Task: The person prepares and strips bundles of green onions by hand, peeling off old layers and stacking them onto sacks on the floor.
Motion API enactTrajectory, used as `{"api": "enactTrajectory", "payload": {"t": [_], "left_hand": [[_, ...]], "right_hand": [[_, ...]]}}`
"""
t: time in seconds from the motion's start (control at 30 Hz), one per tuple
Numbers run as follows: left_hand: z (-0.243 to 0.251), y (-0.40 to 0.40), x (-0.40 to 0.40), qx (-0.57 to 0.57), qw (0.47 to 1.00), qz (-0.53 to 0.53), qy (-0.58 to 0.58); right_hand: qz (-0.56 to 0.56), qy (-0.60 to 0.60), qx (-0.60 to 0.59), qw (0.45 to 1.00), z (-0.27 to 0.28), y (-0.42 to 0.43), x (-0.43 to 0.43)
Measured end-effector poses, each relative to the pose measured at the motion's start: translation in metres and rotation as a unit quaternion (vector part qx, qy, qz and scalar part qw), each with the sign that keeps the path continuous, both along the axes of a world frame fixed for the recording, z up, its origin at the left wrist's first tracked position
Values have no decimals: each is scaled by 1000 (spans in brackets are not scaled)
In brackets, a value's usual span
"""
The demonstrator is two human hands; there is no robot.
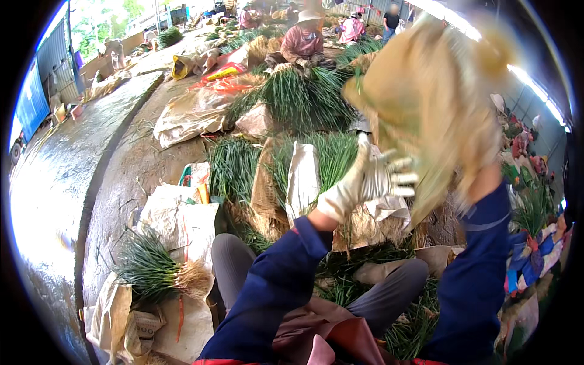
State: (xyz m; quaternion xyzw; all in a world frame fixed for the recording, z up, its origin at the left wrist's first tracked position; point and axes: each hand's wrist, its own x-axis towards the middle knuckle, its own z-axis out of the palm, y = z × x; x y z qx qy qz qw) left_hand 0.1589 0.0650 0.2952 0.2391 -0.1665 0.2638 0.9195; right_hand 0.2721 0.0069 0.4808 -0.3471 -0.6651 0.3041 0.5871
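My left hand (pixel 376 178), in a white glove, is raised with its fingers spread and holds nothing. Beside it a tan sack or cloth (pixel 433 100), blurred by motion, hangs in the air at the end of my right arm. Only the wrist of my right hand (pixel 484 182) shows clearly; blur and the tan fabric mostly hide its fingers. Below my hands stand bunches of green onions (pixel 337 157) with a white sack strip (pixel 303 175) and a brown sack piece (pixel 267 187) between them. Pale roots (pixel 378 226) face me.
To my left, a rooted bunch of green onions (pixel 150 264) lies on pale woven sacks (pixel 198 228). Loose green leaves (pixel 410 328) cover the ground around my legs. Opposite, a person in a hat (pixel 303 43) sits behind a large onion heap (pixel 301 96). Wet concrete floor (pixel 109 118) runs along the left.
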Motion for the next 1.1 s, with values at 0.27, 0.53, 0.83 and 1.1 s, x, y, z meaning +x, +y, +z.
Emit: {"api": "enactTrajectory", "payload": {"t": [0.27, 0.53, 0.83, 1.1], "left_hand": [[-47, 0, -110, 332, 831, 412, 171], [-40, -47, -45, 543, 552, 453, 441], [-35, -120, -14, 715, 466, 364, 373], [-116, -92, -87, 471, 619, 279, 563]], "right_hand": [[136, -53, -155, 977, -183, -26, -73], [124, 311, -205, 920, -207, -72, 3], [-68, 484, -22, 872, -214, -87, 125], [-221, 422, -21, 879, -279, -81, 302]]}}
